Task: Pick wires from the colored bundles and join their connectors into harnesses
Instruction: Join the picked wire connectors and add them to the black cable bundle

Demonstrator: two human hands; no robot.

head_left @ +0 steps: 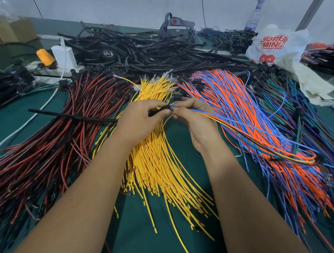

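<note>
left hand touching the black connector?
Touching. The head view shows the left hand pinching the small black connector between thumb and fingers; the right hand feeds thin blue wires into it.

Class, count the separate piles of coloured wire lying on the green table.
4: red-and-black pile left, yellow pile centre, orange-and-blue pile right, green-and-blue pile far right. Others may be hidden.

Wire bundles (155, 164) crowd the table (189, 165); bare green gaps lie between the forearms.

Four wire bundles are lying on the counter (177, 213): red-black (52, 140), yellow (157, 160), orange-blue (258, 115), green-blue (289, 105). Two hands, left (141, 119) and right (197, 120), are working; one bottle (254, 15) is standing.
</note>
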